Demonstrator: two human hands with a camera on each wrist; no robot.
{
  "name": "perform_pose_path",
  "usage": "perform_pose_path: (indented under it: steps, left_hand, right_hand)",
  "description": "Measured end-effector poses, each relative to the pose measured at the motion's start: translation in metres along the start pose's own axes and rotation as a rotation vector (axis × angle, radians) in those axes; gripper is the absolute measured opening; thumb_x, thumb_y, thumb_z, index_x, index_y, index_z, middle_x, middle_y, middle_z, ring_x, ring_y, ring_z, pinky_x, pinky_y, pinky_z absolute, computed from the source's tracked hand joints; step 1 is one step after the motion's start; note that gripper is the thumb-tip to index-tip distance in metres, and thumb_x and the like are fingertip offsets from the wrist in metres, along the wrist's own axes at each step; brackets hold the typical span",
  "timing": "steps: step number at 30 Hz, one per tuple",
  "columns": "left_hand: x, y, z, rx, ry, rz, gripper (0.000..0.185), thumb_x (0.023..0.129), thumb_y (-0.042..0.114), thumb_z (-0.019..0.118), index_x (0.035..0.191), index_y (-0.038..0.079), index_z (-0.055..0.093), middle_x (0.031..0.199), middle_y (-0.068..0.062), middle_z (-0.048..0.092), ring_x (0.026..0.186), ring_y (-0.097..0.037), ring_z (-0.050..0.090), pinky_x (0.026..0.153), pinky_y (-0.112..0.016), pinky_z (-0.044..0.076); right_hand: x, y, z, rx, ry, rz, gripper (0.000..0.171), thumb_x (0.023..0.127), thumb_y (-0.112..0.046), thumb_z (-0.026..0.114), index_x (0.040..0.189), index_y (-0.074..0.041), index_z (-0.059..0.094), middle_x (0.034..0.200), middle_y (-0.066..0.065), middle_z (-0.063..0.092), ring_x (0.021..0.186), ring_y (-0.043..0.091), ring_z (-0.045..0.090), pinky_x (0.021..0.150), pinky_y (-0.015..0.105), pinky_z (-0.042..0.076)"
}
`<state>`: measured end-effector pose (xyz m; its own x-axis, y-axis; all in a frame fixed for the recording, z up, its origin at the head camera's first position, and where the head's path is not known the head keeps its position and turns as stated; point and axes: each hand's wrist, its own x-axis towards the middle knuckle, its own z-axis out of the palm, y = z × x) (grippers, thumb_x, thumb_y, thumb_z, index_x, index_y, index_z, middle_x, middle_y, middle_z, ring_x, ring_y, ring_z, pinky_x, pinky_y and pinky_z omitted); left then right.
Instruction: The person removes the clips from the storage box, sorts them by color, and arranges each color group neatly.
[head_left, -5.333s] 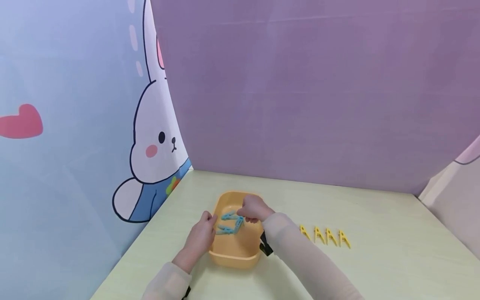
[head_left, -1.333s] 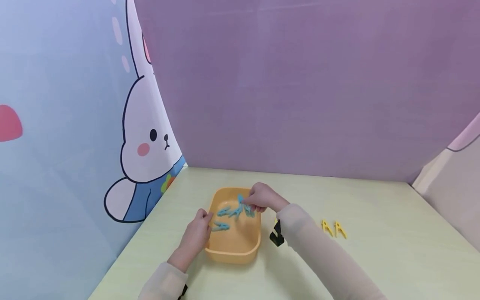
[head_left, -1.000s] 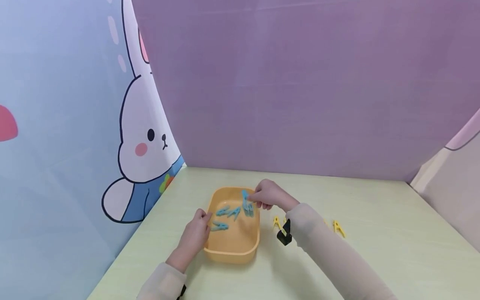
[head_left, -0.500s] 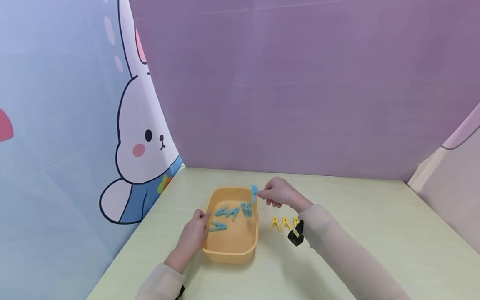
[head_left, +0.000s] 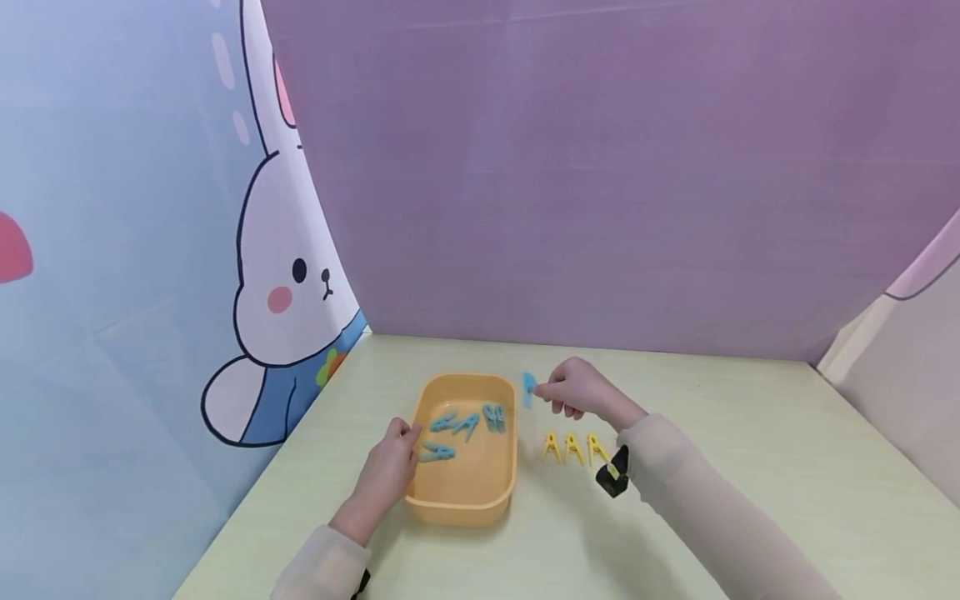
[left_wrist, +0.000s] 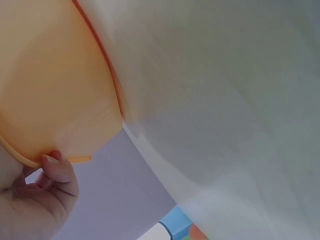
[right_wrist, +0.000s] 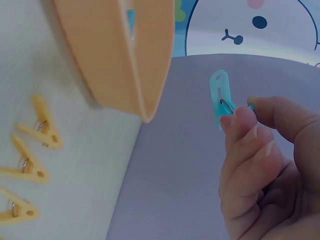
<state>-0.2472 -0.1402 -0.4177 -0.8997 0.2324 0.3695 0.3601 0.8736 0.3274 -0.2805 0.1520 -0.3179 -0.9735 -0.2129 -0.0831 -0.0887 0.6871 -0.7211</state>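
A blue clothespin (head_left: 528,390) is pinched between thumb and fingers of my right hand (head_left: 581,390), up beside the right rim of a yellow-orange plastic basin (head_left: 465,496). The right wrist view shows this clothespin (right_wrist: 220,97) with its metal spring, its far end free. My left hand (head_left: 386,471) grips the basin's left rim; in the left wrist view, the left hand's fingers (left_wrist: 59,170) curl over the edge. Inside the basin, several blue clothespins (head_left: 467,426) lie scattered, a pair of them (head_left: 493,418) side by side near the right wall.
Yellow clothespins (head_left: 573,448) stand in a row on the pale table (head_left: 750,467), right of the basin and below my right hand; the right forearm covers part of the table there. A purple backdrop (head_left: 600,167) rises behind, and a rabbit-print panel (head_left: 292,317) stands at left.
My right hand has lifted a blue clothespin from among those in the basin and carried it right, past the rim. My left hand keeps its grip. Three yellow clothespins have come out from behind the right arm.
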Motion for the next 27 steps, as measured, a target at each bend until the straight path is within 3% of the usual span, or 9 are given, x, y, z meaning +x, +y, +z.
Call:
perform_pose_path:
  steps: [15,27]
  left_hand:
    - [0.001,-0.001,0.000,-0.010,-0.010,0.015,0.040,0.081,-0.008,0.058,0.121,-0.011,0.053,0.095,-0.008,0.043,0.060,-0.011,0.043,0.048,-0.020,0.039]
    - [0.001,0.001,0.000,-0.005,-0.026,0.008,0.040,0.081,-0.007,0.059,0.121,-0.010,0.053,0.095,-0.008,0.043,0.060,-0.011,0.043,0.048,-0.020,0.039]
  right_hand:
    - [-0.004,0.018,0.001,-0.029,0.008,0.072,0.026,0.086,-0.024,0.063,0.068,-0.006,0.062,0.059,0.008,0.058,0.043,0.010,0.041,0.041,0.021,0.039]
    - [-0.010,0.029,0.003,-0.017,-0.009,0.065,0.029,0.086,-0.023,0.063,0.064,-0.006,0.060,0.057,0.007,0.056,0.042,0.011,0.040,0.041,0.022,0.037]
